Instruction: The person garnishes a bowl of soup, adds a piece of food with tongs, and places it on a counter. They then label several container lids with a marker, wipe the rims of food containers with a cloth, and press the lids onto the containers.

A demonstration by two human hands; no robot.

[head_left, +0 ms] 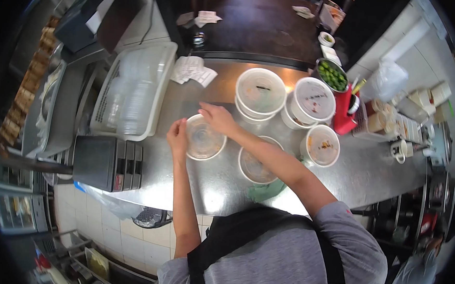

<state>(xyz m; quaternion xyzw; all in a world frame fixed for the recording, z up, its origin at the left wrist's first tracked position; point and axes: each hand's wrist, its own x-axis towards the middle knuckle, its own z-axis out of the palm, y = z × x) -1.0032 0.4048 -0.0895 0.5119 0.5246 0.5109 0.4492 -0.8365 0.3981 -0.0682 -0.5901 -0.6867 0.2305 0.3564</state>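
Two hands at clear tub (204, 139), mid-worktop (219, 191), beside second tub (254, 165). Left hand (177, 139) fingers half-curled against near rim, grip unclear. Right hand (217, 117) fingers loosely open on far rim. Likely lid-seating step. Next calls for even pressure round rim.

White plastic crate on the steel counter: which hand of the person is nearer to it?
Left. The left hand touches the left edge of the clear tub, just beside the crate. The right hand is on the tub's far edge, farther away.

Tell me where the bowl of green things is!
Head view: the bowl of green things sits at the counter's back right, behind the red holder and beside a lidded tub.
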